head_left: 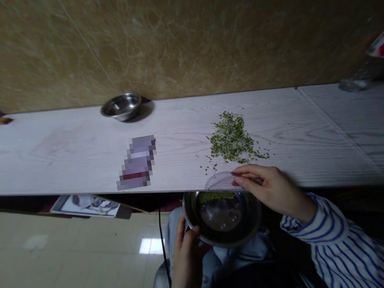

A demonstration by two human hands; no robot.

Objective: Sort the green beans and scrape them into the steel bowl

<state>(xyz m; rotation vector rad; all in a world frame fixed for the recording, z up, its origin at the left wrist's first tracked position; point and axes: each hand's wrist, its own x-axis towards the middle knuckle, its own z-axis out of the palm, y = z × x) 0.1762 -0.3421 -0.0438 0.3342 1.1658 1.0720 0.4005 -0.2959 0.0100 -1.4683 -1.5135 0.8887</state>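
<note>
My left hand (188,262) grips the rim of a steel bowl (227,245) just below the table's front edge, its thumb over the rim. Green beans (217,195), small like mung beans, lie inside along the bowl's far side. Between the thumb and fingers of my right hand (267,188) is a clear, half-round plastic protractor (218,180). It lies at the table edge, right above the bowl. Beyond it, a loose pile of the same green beans (231,140) is spread on the table, with a few strays around it.
A smaller steel bowl (122,107) stands by the wall at the back. A blurred-out flat object, perhaps a phone (138,163), rests near the front edge of the white table (68,150). On the right is a clear plastic bottle (367,68). An open drawer (88,205) sits under the tabletop.
</note>
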